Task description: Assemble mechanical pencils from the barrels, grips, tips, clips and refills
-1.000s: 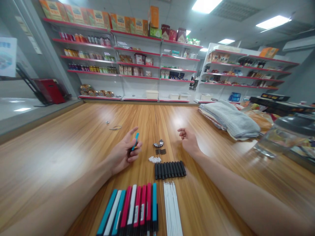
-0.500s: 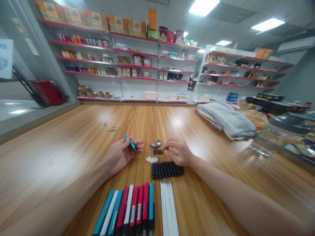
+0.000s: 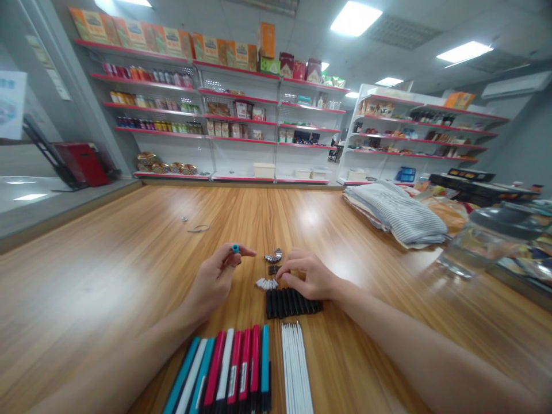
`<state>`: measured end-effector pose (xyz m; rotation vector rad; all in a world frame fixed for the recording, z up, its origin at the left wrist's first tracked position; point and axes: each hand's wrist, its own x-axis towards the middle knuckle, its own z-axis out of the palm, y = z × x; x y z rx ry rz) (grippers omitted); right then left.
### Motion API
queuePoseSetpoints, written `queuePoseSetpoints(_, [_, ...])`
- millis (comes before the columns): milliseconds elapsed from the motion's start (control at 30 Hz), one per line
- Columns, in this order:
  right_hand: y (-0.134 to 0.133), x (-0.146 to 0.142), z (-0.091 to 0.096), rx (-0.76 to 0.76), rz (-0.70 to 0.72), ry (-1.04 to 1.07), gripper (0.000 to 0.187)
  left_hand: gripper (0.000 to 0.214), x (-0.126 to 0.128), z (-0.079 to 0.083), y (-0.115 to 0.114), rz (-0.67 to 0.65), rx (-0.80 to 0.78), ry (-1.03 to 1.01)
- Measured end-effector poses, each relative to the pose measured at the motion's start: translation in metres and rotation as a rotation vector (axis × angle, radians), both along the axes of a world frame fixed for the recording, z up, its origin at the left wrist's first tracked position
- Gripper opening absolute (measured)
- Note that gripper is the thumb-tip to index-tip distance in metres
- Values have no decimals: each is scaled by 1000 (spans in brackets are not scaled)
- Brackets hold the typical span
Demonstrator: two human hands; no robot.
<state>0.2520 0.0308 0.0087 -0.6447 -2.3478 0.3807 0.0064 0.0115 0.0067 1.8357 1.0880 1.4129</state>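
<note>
My left hand (image 3: pixel 215 279) is closed on a blue pen barrel (image 3: pixel 235 248), whose round open end now faces me; its index finger points right. My right hand (image 3: pixel 308 275) hovers low over the small parts, thumb and index fingertip close together; whatever is between them is too small to make out. Beside those fingertips lie small dark springs (image 3: pixel 272 269), partly covered, and small white pieces (image 3: pixel 266 283). Just beyond is a curved cluster of shiny metal pieces (image 3: pixel 273 256). Below the right hand sits a row of black grips (image 3: pixel 293 303).
Nearer me lie several blue, white and red pen barrels (image 3: pixel 228 368) in a row, with white refills (image 3: pixel 296 368) to their right. A bent strip (image 3: pixel 199 228) lies at the far left. Folded cloth (image 3: pixel 394 213) and a clear water jug (image 3: pixel 480 244) stand right.
My left hand has turned, so the blue barrel points its end at me instead of showing its length. My right hand has shifted slightly left and nearer, from the springs toward the white pieces.
</note>
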Motion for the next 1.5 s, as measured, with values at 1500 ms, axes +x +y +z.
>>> queuePoseSetpoints(1500, [3,1,5,90,-27,-99,16,17,3,-1,-2,-1,15,109])
